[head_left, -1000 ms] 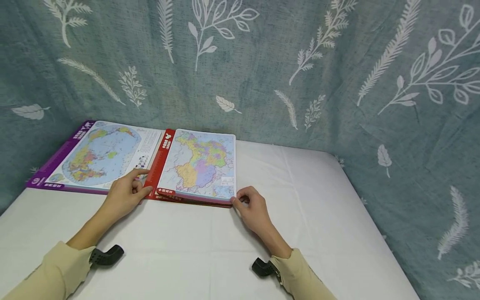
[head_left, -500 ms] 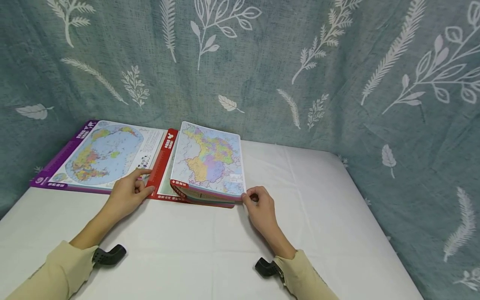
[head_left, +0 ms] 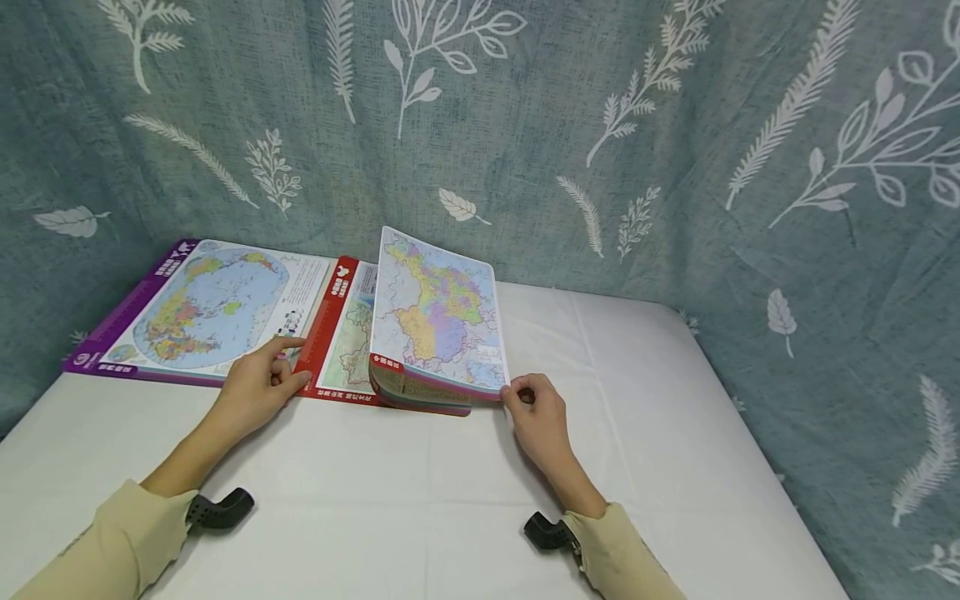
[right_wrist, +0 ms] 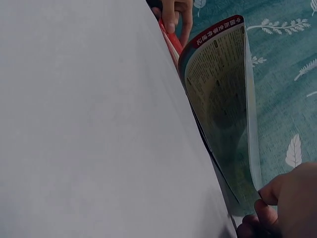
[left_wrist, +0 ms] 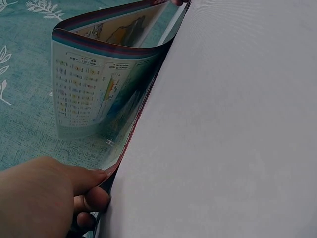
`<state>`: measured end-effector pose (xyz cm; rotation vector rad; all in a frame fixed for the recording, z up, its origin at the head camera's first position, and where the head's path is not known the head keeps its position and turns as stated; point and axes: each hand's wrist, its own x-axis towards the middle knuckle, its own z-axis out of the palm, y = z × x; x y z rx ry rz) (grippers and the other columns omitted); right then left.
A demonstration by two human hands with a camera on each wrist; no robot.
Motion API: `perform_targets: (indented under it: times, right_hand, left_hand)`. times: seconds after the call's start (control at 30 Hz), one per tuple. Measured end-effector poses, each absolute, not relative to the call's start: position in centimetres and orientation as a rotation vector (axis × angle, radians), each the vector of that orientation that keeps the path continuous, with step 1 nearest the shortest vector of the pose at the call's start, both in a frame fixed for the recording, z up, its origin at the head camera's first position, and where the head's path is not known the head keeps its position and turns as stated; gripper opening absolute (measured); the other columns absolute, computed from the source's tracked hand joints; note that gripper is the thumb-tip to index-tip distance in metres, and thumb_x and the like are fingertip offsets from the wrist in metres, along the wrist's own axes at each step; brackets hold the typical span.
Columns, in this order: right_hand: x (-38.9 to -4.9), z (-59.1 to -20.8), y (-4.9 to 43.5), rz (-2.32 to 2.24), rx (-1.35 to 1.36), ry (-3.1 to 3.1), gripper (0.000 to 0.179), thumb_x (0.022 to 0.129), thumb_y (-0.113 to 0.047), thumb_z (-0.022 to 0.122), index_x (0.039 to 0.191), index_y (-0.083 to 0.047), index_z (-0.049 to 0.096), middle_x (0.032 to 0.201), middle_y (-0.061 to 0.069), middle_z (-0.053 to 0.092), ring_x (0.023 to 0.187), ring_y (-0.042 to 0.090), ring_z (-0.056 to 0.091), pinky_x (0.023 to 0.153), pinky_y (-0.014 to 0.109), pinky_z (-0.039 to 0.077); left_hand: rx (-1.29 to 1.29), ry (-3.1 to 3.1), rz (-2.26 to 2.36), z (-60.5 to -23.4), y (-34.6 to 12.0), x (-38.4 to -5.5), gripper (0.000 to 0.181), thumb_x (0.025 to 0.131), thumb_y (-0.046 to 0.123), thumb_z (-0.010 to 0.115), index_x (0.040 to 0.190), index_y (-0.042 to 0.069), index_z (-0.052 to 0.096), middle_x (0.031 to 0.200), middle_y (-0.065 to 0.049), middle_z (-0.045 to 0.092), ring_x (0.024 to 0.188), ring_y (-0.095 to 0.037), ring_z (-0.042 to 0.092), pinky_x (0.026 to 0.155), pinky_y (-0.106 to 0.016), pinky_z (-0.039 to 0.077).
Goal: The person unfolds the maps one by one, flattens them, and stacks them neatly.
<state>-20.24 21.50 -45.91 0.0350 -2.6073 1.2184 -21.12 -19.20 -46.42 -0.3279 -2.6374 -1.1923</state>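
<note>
A red-edged map booklet point(head_left: 318, 342) lies on the white table. Its upper map sheets point(head_left: 438, 312) are lifted and bowed, with a coloured political map on top. Beneath them shows a greenish map page point(head_left: 347, 358). At their near right corner my right hand point(head_left: 538, 417) pinches the sheets between thumb and fingers. My left hand point(head_left: 255, 387) holds the near end of the red strip, its thumb on top and fingers curled at the edge in the left wrist view. Printed tables show on the curled underside point(left_wrist: 81, 91).
To the left lies a purple-edged world map point(head_left: 213, 308), its right side against the red strip. A green-blue curtain point(head_left: 525, 142) with white leaf prints hangs behind the table point(head_left: 375, 500). Each wrist carries a black camera mount point(head_left: 222, 510).
My right hand has drawn the upper sheets rightward, and their left side has risen into a curve, uncovering the greenish page. My left hand stays at the red strip.
</note>
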Motion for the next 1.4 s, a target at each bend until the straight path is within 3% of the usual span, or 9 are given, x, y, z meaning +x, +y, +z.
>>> perform_targets:
  times: [1.1,1.4]
  right_hand:
    - [-20.8,-46.1,25.9,1.147,-0.061,-2.651,0.017,0.103,-0.019,0.065,0.102,-0.002,0.066,0.117,0.014,0.065,0.106,0.027,0.063,0.097,0.040,0.050]
    - [-20.6,-46.1,27.1,1.133,-0.125,-2.638,0.017,0.104,-0.018,0.064,0.106,-0.001,0.067,0.119,0.015,0.066,0.107,0.026,0.062,0.095,0.034,0.048]
  left_hand:
    - [-0.306,-2.657,-1.201,-46.6,-19.1,-21.3,0.052,0.095,0.010,0.077,0.142,-0.003,0.056,0.062,0.001,0.052,0.056,-0.008,0.045,0.059,-0.027,0.036]
    - [-0.298,-2.660,-1.202,-46.5,-19.2,-21.1,0.052,0.095,0.009,0.077,0.142,-0.004,0.056,0.063,0.001,0.051,0.057,-0.009,0.044,0.060,-0.027,0.036]
